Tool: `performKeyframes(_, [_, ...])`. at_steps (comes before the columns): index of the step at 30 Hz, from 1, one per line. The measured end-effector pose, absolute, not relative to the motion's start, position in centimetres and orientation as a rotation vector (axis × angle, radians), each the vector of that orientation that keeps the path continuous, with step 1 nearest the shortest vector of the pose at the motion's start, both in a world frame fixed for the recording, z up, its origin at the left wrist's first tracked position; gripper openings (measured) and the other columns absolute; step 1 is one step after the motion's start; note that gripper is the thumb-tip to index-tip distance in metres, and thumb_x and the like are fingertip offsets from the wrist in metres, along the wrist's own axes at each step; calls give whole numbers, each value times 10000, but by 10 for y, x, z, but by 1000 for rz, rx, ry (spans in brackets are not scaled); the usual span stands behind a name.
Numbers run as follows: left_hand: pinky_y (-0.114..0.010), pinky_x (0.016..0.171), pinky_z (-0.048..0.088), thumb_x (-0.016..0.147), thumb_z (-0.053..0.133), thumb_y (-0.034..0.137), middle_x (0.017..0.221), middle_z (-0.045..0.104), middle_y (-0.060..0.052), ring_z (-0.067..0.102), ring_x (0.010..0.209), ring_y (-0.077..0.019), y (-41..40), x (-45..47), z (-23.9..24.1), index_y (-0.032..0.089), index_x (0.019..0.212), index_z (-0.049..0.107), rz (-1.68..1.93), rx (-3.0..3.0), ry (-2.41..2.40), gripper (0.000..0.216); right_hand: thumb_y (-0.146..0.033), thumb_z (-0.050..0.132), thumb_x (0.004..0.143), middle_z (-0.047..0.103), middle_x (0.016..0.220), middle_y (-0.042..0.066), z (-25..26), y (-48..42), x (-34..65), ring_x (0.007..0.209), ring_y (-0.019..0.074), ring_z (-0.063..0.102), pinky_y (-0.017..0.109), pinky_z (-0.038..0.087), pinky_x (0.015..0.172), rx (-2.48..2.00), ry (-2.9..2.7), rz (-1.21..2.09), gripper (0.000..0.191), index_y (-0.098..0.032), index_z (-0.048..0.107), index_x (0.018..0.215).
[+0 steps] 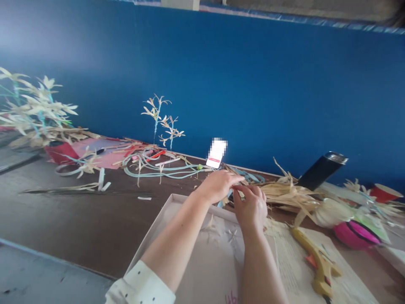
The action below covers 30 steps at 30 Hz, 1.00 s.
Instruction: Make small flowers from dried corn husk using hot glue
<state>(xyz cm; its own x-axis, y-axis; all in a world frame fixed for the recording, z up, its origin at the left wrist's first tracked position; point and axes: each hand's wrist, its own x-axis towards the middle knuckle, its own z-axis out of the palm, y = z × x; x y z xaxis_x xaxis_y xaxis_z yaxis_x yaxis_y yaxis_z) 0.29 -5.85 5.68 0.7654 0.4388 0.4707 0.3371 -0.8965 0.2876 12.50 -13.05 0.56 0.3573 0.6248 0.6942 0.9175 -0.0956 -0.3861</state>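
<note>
Spotted sleeve (141,287) across left edge of shallow box (218,270). Pale-blue strip (220,203): narrow, partly hidden, at the box's far edge, just below the fingertips. Left hand (218,185), right hand (251,207): fingertips close together; cannot tell what they pinch.

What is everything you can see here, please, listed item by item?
Table: one, brown, foreground
Wall: one, blue, behind
Phone: one, white screen, near wall
Tray: one, white, front centre
Small flowers: some, pale, in tray
Flower bunch: one, cream, far left
Flower sprigs: two, tan, near wall
Containers: two, red, left and right
Sheets: some, pink, left
Cords: several, light blue, left
Dried strips: many, tan, right
Bottle: one, black, right
Pouch: one, pink, right
Printed paper: some, cream, lower right
Glue gun: one, yellow, on paper
Sleeve: one, white dotted, bottom
Left hand: one, bare, centre
Right hand: one, bare, beside it
</note>
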Motion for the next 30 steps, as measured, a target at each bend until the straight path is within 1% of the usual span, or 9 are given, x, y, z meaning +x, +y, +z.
performKeyframes(3, [-289, 827, 454, 832, 437, 107, 1098, 640, -52, 572, 1001, -182, -61, 2, 58, 243, 1201, 554, 761, 2805, 688, 411, -305, 573, 761, 605, 879, 19, 3, -128, 125, 846, 189, 494, 298, 351, 772, -1800, -1322, -463, 154, -269, 712, 816])
performKeyframes(6, [-264, 809, 460, 832, 457, 120, 1137, 596, -71, 569, 988, -166, -64, -2, 65, 230, 1193, 555, 807, 2794, 741, 390, -314, 576, 756, 617, 850, 18, 0, -126, 125, 825, 185, 513, 281, 359, 732, -1791, -1208, -471, 153, -253, 711, 790])
performKeyframes(8, [-262, 792, 465, 857, 453, 170, 1153, 570, -89, 570, 967, -162, -68, -6, 76, 204, 1199, 544, 973, 2751, 815, 355, -316, 573, 759, 621, 824, 15, 0, -125, 125, 793, 177, 520, 270, 360, 698, -1784, -1124, -466, 162, -248, 710, 812])
performKeyframes(12, [-267, 754, 461, 873, 439, 197, 1021, 599, -90, 575, 905, -163, -82, -13, 114, 168, 1122, 571, 1330, 2631, 989, 283, -305, 562, 756, 621, 772, 2, 5, -125, 121, 726, 160, 515, 264, 349, 670, -1798, -1059, -406, 177, -255, 708, 843])
performKeyframes(15, [-278, 735, 443, 874, 416, 185, 950, 596, -75, 570, 866, -162, -100, -20, 142, 166, 1034, 594, 1403, 2559, 1100, 240, -319, 557, 751, 618, 765, 2, 8, -125, 117, 698, 158, 506, 270, 337, 650, -1823, -1028, -353, 185, -253, 709, 835])
performKeyframes(19, [-288, 688, 416, 874, 347, 176, 780, 559, -67, 561, 796, -176, -129, -34, 143, 137, 797, 625, 1095, 2537, 1221, 291, -324, 544, 752, 610, 778, 9, 8, -123, 116, 678, 156, 496, 276, 322, 624, -1841, -1011, -312, 199, -250, 711, 830])
performKeyframes(23, [-252, 582, 387, 764, 437, 107, 655, 549, -46, 516, 590, -125, -146, -54, 96, 153, 615, 598, 647, 2559, 1324, 224, -332, 530, 755, 615, 785, 24, 6, -122, 117, 683, 166, 506, 280, 335, 627, -1808, -996, -284, 223, -239, 712, 844])
performKeyframes(26, [-244, 560, 375, 707, 475, 82, 665, 592, -56, 538, 594, -137, -148, -67, 56, 156, 592, 611, 390, 2539, 1423, 193, -332, 525, 760, 631, 800, 36, 6, -122, 117, 699, 176, 520, 284, 352, 646, -1768, -988, -279, 239, -231, 713, 868])
performKeyframes(30, [-273, 616, 402, 742, 552, 207, 791, 657, -73, 599, 751, -204, -149, -75, 28, 187, 706, 668, 340, 2515, 1398, 124, -322, 549, 750, 634, 790, 28, 7, -123, 115, 707, 177, 531, 283, 362, 664, -1745, -953, -292, 217, -245, 714, 869])
